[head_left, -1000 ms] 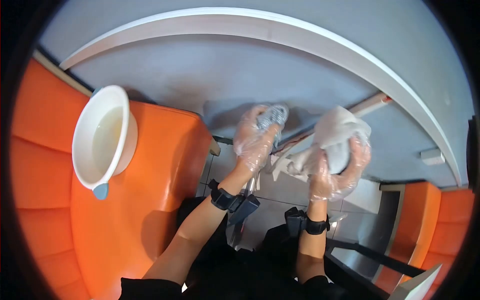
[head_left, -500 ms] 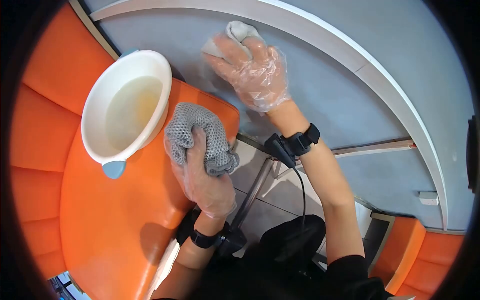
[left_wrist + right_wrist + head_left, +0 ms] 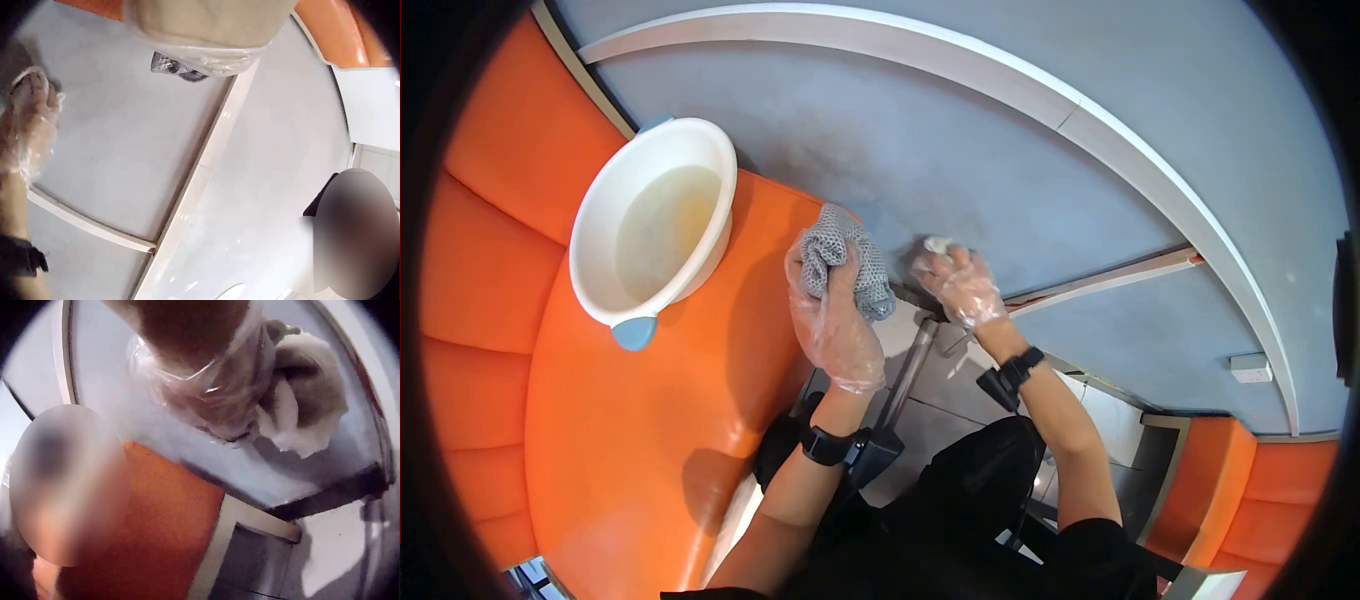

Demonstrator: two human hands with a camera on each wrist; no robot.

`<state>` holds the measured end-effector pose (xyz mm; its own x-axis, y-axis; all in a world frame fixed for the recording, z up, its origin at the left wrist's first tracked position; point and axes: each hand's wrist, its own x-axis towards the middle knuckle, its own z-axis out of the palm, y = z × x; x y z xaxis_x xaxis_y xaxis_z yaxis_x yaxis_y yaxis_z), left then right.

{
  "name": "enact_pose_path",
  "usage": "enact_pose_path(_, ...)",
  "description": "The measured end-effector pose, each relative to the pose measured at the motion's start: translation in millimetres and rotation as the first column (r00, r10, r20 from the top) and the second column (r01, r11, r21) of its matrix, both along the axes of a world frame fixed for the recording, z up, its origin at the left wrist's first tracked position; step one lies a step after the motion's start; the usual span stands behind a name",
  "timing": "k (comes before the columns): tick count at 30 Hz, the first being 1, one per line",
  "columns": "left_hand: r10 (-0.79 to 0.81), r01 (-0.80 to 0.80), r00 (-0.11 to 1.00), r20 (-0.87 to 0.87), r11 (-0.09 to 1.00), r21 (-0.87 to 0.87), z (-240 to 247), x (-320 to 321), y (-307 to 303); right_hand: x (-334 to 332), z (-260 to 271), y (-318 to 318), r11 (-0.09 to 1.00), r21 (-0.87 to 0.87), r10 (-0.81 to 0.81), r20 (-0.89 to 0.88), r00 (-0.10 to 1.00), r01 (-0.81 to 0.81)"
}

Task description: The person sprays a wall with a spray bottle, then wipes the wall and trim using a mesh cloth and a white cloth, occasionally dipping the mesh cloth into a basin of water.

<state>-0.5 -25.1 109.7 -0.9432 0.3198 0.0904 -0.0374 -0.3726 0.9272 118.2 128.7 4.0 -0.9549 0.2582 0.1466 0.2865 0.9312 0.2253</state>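
In a clear plastic glove, the left hand [image 3: 835,325] grips a bunched grey mesh cloth [image 3: 832,245] above the edge of the orange seat [image 3: 630,430]. The right hand [image 3: 960,287], also gloved, holds a white cloth [image 3: 937,244] against the lower part of the grey-blue wall [image 3: 880,150]. In the right wrist view, the white cloth [image 3: 306,400] spreads out beyond the gloved hand [image 3: 206,394]. A corner of the mesh cloth [image 3: 172,64] shows past the left hand [image 3: 206,31] in the left wrist view.
A white basin [image 3: 590,235] with blue handles and cloudy water stands on the seat at the left. A curved white rail [image 3: 960,60] crosses the wall, with a lower strip [image 3: 1110,280] joining below. A metal leg [image 3: 908,370] stands over the tiled floor, and a white box [image 3: 1251,368] is on the wall.
Since half a second ago, the right hand has moved down the wall with the white cloth, from near the rail to near the floor. The left hand has shifted slightly right with the mesh cloth.
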Motion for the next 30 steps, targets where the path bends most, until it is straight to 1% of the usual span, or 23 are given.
enact_pose_path(3,-0.088,0.087,0.996,-0.010,0.996,-0.033,4.5,4.7,4.3,34.5,25.4,-18.6,0.950,-0.215,-0.266,-0.192,0.945,0.224)
enact_pose_path(4,-0.100,0.099,0.991,0.087,0.995,0.011,7.3,7.4,8.6,40.6,46.5,-28.2,0.917,-0.325,-0.330,-0.293,0.897,0.231)
enact_pose_path(5,-0.126,0.117,0.975,0.183,0.991,0.058,10.2,10.6,14.9,44.7,62.7,-35.0,0.926,-0.314,-0.339,-0.438,0.832,0.212)
enact_pose_path(6,-0.163,0.154,0.973,0.166,0.986,0.068,6.9,11.8,19.8,48.4,81.0,-42.2,0.936,-0.290,-0.336,-0.575,0.746,0.198)
enact_pose_path(7,-0.200,0.191,0.969,0.148,0.979,0.076,-1.3,11.7,23.1,53.6,112.6,-58.7,0.897,-0.348,-0.435,-0.596,0.675,0.271)
enact_pose_path(8,-0.191,0.191,0.976,0.101,0.982,0.016,-8.6,11.8,26.5,59.8,128.3,-63.7,0.913,-0.276,-0.403,-0.732,0.550,0.302)
enact_pose_path(9,-0.224,0.222,0.970,0.099,0.975,0.031,-12.9,10.4,28.1,63.3,140.0,-68.0,0.919,-0.202,-0.339,-0.844,0.416,0.339)
enact_pose_path(10,-0.191,0.192,0.981,0.023,0.980,-0.049,-14.1,11.6,30.0,73.7,156.2,-69.2,0.913,-0.143,-0.284,-0.896,0.342,0.382)
enact_pose_path(11,-0.158,0.150,0.986,-0.058,0.981,-0.126,-15.2,12.2,31.5,85.2,161.8,-63.4,0.892,-0.117,-0.233,-0.946,0.224,0.436)
enact_pose_path(12,-0.177,0.167,0.980,-0.090,0.980,-0.111,-16.5,12.8,33.6,95.6,168.4,-54.4,0.868,-0.095,-0.167,-0.980,0.106,0.488)
enact_pose_path(14,-0.205,0.199,0.974,-0.092,0.977,-0.071,-8.7,17.1,38.1,108.3,196.1,-33.1,0.849,-0.150,-0.091,-0.986,-0.139,0.507)
enact_pose_path(15,-0.216,0.214,0.973,-0.085,0.976,-0.038,-5.1,19.4,41.0,120.2,205.8,-20.6,0.834,-0.124,-0.045,-0.986,-0.159,0.538)
enact_pose_path(17,-0.233,0.229,0.961,-0.149,0.972,-0.045,-1.6,20.5,46.7,134.2,212.0,-0.1,0.766,-0.357,-0.222,-0.927,-0.302,0.534)
enact_pose_path(18,-0.238,0.234,0.947,-0.215,0.971,-0.048,1.2,21.0,50.2,137.1,211.4,4.1,0.728,-0.311,-0.208,-0.949,-0.236,0.610)
enact_pose_path(21,-0.239,0.252,0.936,-0.260,0.968,0.015,28.1,33.0,57.7,124.4,212.9,2.2,0.765,-0.205,-0.196,-0.977,-0.082,0.610)
enact_pose_path(22,-0.248,0.261,0.931,-0.267,0.965,0.017,37.9,35.7,59.5,114.1,215.1,-4.6,0.744,-0.170,-0.216,-0.976,-0.009,0.646)
enact_pose_path(24,-0.168,0.169,0.832,-0.529,0.985,-0.047,63.2,37.3,67.2,90.1,211.8,-10.9,0.741,-0.114,-0.255,-0.959,0.120,0.662)
enact_pose_path(25,-0.168,0.173,0.826,-0.538,0.984,-0.041,78.7,35.6,71.0,80.2,215.4,-19.3,0.780,-0.107,-0.306,-0.925,0.226,0.617)
enact_pose_path(26,-0.164,0.211,0.686,-0.709,0.977,-0.022,96.1,33.3,74.7,71.1,219.4,-27.4,0.815,-0.108,-0.348,-0.877,0.332,0.569)
enact_pose_path(27,-0.143,0.252,0.513,-0.846,0.968,-0.011,114.1,31.7,78.4,61.3,220.3,-26.3,0.844,-0.059,-0.292,-0.885,0.363,0.534)
enact_pose_path(28,-0.094,0.221,0.394,-0.914,0.975,-0.005,134.0,31.9,82.6,53.8,220.8,-22.7,0.868,-0.009,-0.233,-0.890,0.391,0.496)
enact_pose_path(29,-0.043,0.189,0.265,-0.963,0.982,0.008,153.5,32.1,88.3,50.6,220.7,-17.6,0.871,0.018,-0.179,-0.919,0.352,0.491)
enact_pose_path(30,0.027,0.162,0.184,-0.983,0.985,0.057,169.1,30.8,95.0,52.2,222.1,-18.2,0.870,0.021,-0.172,-0.923,0.344,0.493)
